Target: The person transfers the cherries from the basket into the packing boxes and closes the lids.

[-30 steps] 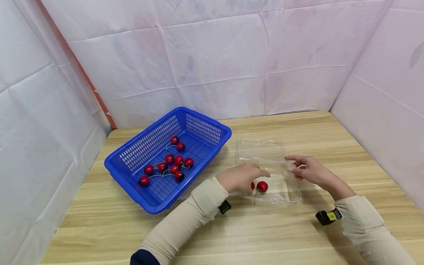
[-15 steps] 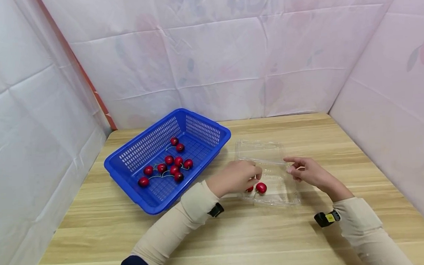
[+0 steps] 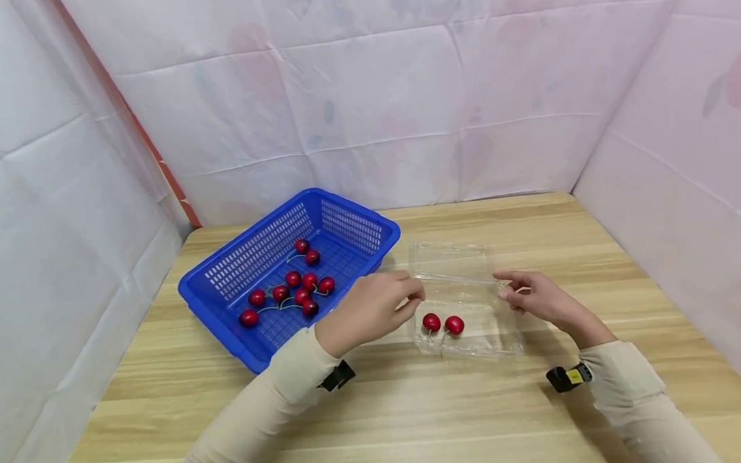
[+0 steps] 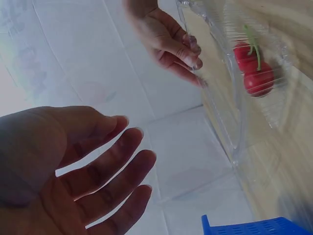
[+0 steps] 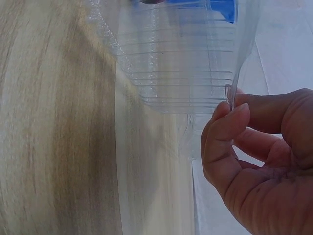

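Two red cherries [image 3: 454,325] with green stems lie side by side in a clear plastic clamshell box [image 3: 481,347], whose lid [image 3: 451,259] is folded back. The right hand [image 3: 541,298] pinches the box's right rim between thumb and fingers; the right wrist view shows that rim [image 5: 234,90] caught at the fingertips. The left hand [image 3: 376,306] is in the air between the box and a blue basket [image 3: 227,339]. In the left wrist view its fingers [image 4: 115,181] are loosely bent, with nothing between them.
Several more cherries [image 3: 293,279] with stems lie in the blue mesh basket at left. Everything stands on a wood-grain table [image 3: 414,427], with white cloth walls [image 3: 365,88] at the back and both sides.
The left hand has drawn back leftward from over the box toward the basket, bringing both cherries in the box fully into sight. The right hand keeps its pinch on the rim.
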`<state>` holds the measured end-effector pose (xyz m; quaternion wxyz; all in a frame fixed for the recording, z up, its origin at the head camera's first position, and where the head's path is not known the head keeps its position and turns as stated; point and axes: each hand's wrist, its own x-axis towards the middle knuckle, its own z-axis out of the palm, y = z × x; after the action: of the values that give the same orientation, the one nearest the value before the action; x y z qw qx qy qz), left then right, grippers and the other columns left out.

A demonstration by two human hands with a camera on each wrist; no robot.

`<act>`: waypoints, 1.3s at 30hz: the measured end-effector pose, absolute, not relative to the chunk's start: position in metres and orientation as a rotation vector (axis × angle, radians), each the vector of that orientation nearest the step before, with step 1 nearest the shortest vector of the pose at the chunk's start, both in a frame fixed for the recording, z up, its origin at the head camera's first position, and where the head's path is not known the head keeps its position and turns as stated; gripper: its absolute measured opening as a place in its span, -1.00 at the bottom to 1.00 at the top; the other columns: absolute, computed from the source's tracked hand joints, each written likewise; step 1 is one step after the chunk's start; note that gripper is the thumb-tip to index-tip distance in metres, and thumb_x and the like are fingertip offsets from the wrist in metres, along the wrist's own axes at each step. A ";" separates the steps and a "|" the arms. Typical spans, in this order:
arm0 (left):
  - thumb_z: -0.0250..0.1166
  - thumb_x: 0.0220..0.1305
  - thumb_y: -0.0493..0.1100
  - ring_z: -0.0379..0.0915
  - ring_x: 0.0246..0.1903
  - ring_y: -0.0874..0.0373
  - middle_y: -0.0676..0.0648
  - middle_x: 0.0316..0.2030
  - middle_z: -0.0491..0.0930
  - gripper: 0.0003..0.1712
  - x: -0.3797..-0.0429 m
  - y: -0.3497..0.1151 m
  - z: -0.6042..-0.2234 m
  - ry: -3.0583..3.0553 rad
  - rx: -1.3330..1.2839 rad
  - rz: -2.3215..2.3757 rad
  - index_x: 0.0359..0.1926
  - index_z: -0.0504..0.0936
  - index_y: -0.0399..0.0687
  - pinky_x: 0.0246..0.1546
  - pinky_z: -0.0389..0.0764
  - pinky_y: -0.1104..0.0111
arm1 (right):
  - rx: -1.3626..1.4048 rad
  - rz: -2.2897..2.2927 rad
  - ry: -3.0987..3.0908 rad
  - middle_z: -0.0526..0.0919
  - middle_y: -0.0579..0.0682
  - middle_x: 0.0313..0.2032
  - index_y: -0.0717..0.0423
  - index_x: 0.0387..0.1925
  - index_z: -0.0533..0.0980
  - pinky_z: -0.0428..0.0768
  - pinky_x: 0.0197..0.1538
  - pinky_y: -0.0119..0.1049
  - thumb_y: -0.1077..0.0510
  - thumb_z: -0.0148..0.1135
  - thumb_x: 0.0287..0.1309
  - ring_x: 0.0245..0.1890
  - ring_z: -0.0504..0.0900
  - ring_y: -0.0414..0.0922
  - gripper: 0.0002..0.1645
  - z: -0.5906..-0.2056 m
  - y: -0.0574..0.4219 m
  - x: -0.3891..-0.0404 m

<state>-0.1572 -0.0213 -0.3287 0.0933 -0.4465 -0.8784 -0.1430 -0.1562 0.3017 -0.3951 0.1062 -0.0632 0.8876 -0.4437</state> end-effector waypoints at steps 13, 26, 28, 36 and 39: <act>0.23 0.27 -0.17 0.46 -0.48 0.33 0.17 -0.43 0.58 -0.91 -0.153 -0.045 -0.319 -2.587 -1.145 -0.554 -0.37 0.65 0.08 -0.57 0.43 0.50 | -0.175 -1.311 2.596 0.48 0.21 -0.28 0.43 0.30 0.24 0.54 -0.39 -0.29 0.24 0.09 0.33 -0.45 0.48 -0.19 -0.41 -0.394 0.303 -0.157; 0.26 0.27 -0.19 0.56 -0.37 0.19 0.04 -0.38 0.64 -0.91 -0.172 -0.092 -0.303 -2.528 -1.010 -0.697 -0.31 0.69 -0.05 -0.37 0.57 0.36 | -0.171 -1.328 2.581 0.46 0.17 -0.32 0.43 0.31 0.21 0.53 -0.38 -0.28 0.25 0.08 0.34 -0.45 0.46 -0.20 -0.40 -0.397 0.305 -0.155; 0.26 0.27 -0.18 0.56 -0.37 0.17 0.03 -0.37 0.64 -0.91 -0.175 -0.100 -0.301 -2.545 -0.982 -0.700 -0.30 0.69 -0.05 -0.36 0.57 0.34 | -0.170 -1.330 2.576 0.45 0.16 -0.33 0.43 0.32 0.21 0.53 -0.39 -0.28 0.24 0.07 0.34 -0.46 0.46 -0.20 -0.40 -0.396 0.305 -0.155; 0.26 0.28 -0.16 0.50 -0.42 0.16 -0.01 -0.36 0.63 -0.87 -0.187 -0.128 -0.298 -2.579 -0.893 -0.661 -0.29 0.69 -0.09 -0.39 0.53 0.31 | -0.159 -1.317 2.577 0.44 0.11 -0.31 0.40 0.32 0.22 0.52 -0.41 -0.28 0.22 0.10 0.33 -0.46 0.46 -0.18 -0.39 -0.397 0.304 -0.159; 0.27 0.28 -0.16 0.46 -0.46 0.13 -0.03 -0.36 0.64 -0.88 -0.192 -0.136 -0.296 -2.587 -0.846 -0.649 -0.30 0.69 -0.10 -0.42 0.50 0.29 | -0.155 -1.312 2.586 0.45 0.13 -0.31 0.40 0.31 0.23 0.53 -0.40 -0.28 0.22 0.11 0.33 -0.45 0.47 -0.17 -0.40 -0.396 0.306 -0.158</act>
<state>-0.1923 -0.1360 -0.2958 0.1711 -0.2978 -0.9109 -0.2285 -0.1579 0.3060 -0.3964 0.1187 -0.0530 0.8842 -0.4487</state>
